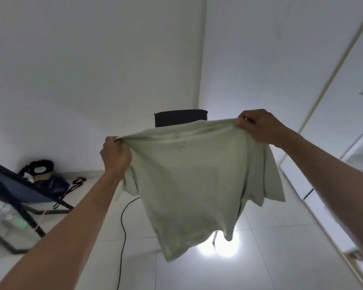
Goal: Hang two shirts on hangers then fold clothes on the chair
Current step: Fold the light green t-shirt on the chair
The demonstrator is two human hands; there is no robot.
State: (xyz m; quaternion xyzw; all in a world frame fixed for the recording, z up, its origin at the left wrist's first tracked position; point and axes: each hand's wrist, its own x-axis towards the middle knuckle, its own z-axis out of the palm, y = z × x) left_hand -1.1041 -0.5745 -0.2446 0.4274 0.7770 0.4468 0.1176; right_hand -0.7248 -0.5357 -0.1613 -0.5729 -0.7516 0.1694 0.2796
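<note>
Both hands reach out from the lower corners of the frame and hold one shirt (197, 181) up in the air at centre. Left hand (115, 153) pinches one shoulder with curled fingers; right hand (258, 126), a little higher, pinches the other, so the neckline is stretched taut between them and the body hangs free below, sleeves drooping at either side.

This pale green shirt looks light, thin and limp. It should sag wherever it is not supported, so the shoulder seams seem the right places to hold, whether for a hanger or a fold. No hanger is in view.

Behind the shirt stands the chair (180, 118), only its dark back showing above the neckline, in the corner of white walls. A cable (123, 222) runs over the floor (281, 258) below the hem. At lower left a dark frame (19, 197) leans, with a bag (42, 170) behind it. Open floor lies to the right, up to the white doors (327, 114).
</note>
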